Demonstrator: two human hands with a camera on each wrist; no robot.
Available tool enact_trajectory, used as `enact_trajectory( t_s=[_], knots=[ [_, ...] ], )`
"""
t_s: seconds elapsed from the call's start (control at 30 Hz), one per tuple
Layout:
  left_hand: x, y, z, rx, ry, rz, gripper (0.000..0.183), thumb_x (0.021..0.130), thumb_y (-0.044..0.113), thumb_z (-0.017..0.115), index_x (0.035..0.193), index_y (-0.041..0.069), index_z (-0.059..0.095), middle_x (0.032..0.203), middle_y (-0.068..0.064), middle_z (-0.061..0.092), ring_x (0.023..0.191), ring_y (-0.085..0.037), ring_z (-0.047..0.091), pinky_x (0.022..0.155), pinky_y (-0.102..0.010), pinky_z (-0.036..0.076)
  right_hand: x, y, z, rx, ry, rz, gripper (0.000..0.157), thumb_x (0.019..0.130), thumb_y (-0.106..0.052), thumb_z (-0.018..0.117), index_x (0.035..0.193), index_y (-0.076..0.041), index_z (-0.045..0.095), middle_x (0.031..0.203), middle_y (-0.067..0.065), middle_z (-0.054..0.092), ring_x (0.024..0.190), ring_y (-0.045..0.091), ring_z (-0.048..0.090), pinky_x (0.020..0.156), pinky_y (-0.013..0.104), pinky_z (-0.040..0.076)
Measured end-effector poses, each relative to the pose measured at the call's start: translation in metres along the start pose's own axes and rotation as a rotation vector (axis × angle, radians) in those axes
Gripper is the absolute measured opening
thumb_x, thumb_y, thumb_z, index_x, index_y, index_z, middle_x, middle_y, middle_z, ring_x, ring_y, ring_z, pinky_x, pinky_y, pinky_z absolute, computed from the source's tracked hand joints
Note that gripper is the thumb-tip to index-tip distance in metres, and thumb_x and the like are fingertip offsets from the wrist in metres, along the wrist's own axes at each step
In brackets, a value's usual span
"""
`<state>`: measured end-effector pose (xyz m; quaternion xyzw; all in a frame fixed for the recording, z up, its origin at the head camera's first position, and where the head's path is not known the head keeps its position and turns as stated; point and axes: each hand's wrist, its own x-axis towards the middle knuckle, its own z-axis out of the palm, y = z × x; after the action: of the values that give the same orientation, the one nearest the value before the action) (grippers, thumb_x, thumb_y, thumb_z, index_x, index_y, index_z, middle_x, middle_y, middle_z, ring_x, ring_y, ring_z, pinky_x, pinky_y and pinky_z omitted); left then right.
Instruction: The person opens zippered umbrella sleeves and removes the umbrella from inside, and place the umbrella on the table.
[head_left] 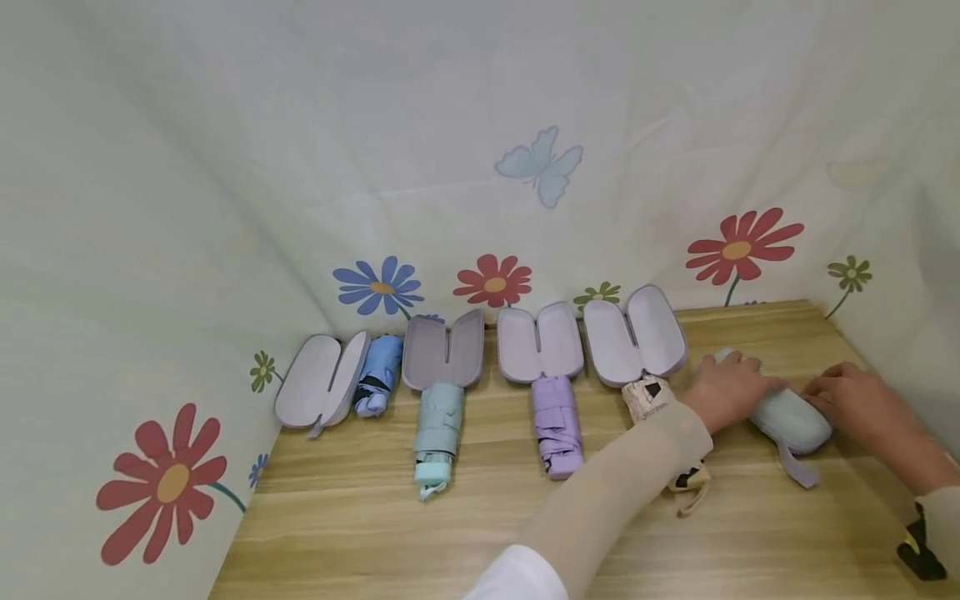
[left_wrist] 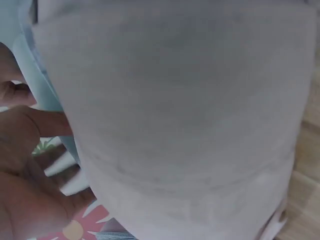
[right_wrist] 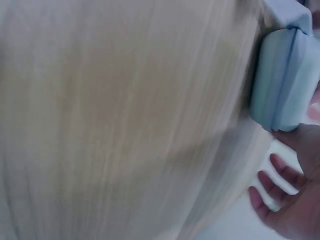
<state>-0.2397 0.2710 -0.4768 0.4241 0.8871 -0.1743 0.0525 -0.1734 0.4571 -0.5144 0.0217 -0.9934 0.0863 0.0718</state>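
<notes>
A pale blue-green zip case (head_left: 791, 421), closed in shape with a wrist strap at its near end, lies at the table's right. My left hand (head_left: 731, 387) grips its far part from above. At its right side, my right hand (head_left: 862, 404) has thumb and fingertips at the edge. In the right wrist view a seam runs along the case (right_wrist: 285, 80); the right hand (right_wrist: 295, 185) touches its end with the other fingers spread. The left wrist view is mostly filled by a blurred pale surface, with the left hand (left_wrist: 30, 175) beside the blue-green case (left_wrist: 45, 85).
Open zip cases with pale linings (head_left: 442, 354) line the back of the table (head_left: 337, 533). Folded umbrellas lie by them: blue (head_left: 380, 375), mint (head_left: 438, 429), purple (head_left: 557, 425) and beige (head_left: 643, 398), the last partly under my left arm. A flowered curtain (head_left: 420, 200) hangs behind.
</notes>
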Motion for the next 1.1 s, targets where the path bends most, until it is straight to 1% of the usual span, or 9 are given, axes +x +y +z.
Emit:
enact_trajectory(
  t_s=[0.13, 0.27, 0.37, 0.47, 0.5, 0.63, 0.87, 1.0, 1.1],
  knots=[
    [-0.002, -0.002, 0.003, -0.129, 0.096, -0.111, 0.035, 0.106, 0.038, 0.052, 0.140, 0.044, 0.053, 0.135, 0.017, 0.051, 0.123, -0.005, 0.047, 0.096, -0.029, 0.044, -0.006, -0.010, -0.005, 0.007, -0.035, 0.030, 0.016, 0.089, -0.010, 0.071, 0.080, 0.003, 0.074, 0.086, 0.027, 0.066, 0.087, 0.049, 0.061, 0.077, 0.061, 0.050],
    [-0.002, 0.007, -0.001, -0.231, 0.111, -0.216, 0.028, 0.107, 0.039, 0.047, 0.129, 0.033, 0.063, 0.120, 0.012, 0.054, 0.110, -0.006, 0.049, 0.089, -0.026, 0.046, -0.012, -0.021, -0.008, 0.055, -0.026, 0.050, 0.020, 0.089, -0.006, 0.069, 0.070, -0.001, 0.065, 0.071, 0.013, 0.063, 0.068, 0.034, 0.059, 0.066, 0.052, 0.050],
    [-0.004, 0.023, -0.009, -0.263, 0.042, -0.318, 0.043, 0.106, 0.046, 0.042, 0.143, 0.027, 0.055, 0.138, 0.011, 0.047, 0.126, -0.007, 0.041, 0.098, -0.024, 0.041, -0.017, -0.029, -0.006, 0.121, -0.025, 0.075, 0.034, 0.092, -0.009, 0.066, 0.061, -0.007, 0.053, 0.058, 0.002, 0.050, 0.056, 0.020, 0.045, 0.054, 0.040, 0.042],
    [-0.007, 0.039, -0.013, -0.227, -0.025, -0.383, 0.059, 0.105, 0.055, 0.036, 0.156, 0.026, 0.036, 0.157, 0.010, 0.028, 0.143, -0.008, 0.026, 0.108, -0.023, 0.033, -0.020, -0.036, -0.001, 0.157, -0.005, 0.067, 0.044, 0.094, -0.014, 0.065, 0.057, -0.014, 0.041, 0.055, -0.005, 0.035, 0.054, 0.013, 0.032, 0.052, 0.031, 0.030],
    [-0.008, 0.043, -0.013, -0.206, -0.043, -0.391, 0.060, 0.105, 0.056, 0.033, 0.158, 0.028, 0.030, 0.161, 0.010, 0.022, 0.147, -0.009, 0.020, 0.111, -0.022, 0.030, -0.022, -0.038, 0.001, 0.166, 0.004, 0.058, 0.047, 0.095, -0.015, 0.065, 0.057, -0.016, 0.037, 0.056, -0.006, 0.030, 0.053, 0.011, 0.028, 0.052, 0.029, 0.026],
    [-0.010, 0.051, -0.009, -0.163, -0.051, -0.395, 0.062, 0.105, 0.055, 0.026, 0.161, 0.028, 0.021, 0.164, 0.009, 0.015, 0.150, -0.009, 0.014, 0.114, -0.023, 0.025, -0.025, -0.042, 0.004, 0.162, 0.029, 0.013, 0.042, 0.095, -0.012, 0.065, 0.060, -0.014, 0.042, 0.058, -0.005, 0.033, 0.055, 0.012, 0.031, 0.052, 0.029, 0.029],
    [0.002, 0.053, -0.004, -0.142, -0.107, -0.372, 0.063, 0.105, 0.056, 0.019, 0.163, 0.030, 0.010, 0.167, 0.009, 0.002, 0.152, -0.010, 0.003, 0.117, -0.023, 0.021, -0.021, -0.038, -0.001, 0.150, -0.001, -0.001, 0.032, 0.093, -0.010, 0.067, 0.064, -0.009, 0.055, 0.061, 0.000, 0.051, 0.058, 0.016, 0.045, 0.054, 0.035, 0.040],
    [0.004, 0.050, -0.005, -0.136, -0.142, -0.346, 0.064, 0.105, 0.055, 0.021, 0.163, 0.030, 0.008, 0.168, 0.009, -0.001, 0.153, -0.011, 0.001, 0.118, -0.024, 0.020, -0.014, -0.032, -0.005, 0.128, -0.045, 0.011, 0.021, 0.093, -0.010, 0.067, 0.074, 0.000, 0.067, 0.074, 0.016, 0.066, 0.069, 0.036, 0.063, 0.062, 0.050, 0.051],
    [0.000, 0.049, -0.006, -0.134, -0.145, -0.333, 0.062, 0.106, 0.054, 0.018, 0.163, 0.031, 0.009, 0.168, 0.010, 0.001, 0.153, -0.011, 0.001, 0.117, -0.023, 0.020, -0.011, -0.027, -0.005, 0.104, -0.054, 0.021, 0.017, 0.092, -0.009, 0.067, 0.082, 0.004, 0.072, 0.085, 0.026, 0.068, 0.084, 0.052, 0.063, 0.070, 0.060, 0.051]
  ],
)
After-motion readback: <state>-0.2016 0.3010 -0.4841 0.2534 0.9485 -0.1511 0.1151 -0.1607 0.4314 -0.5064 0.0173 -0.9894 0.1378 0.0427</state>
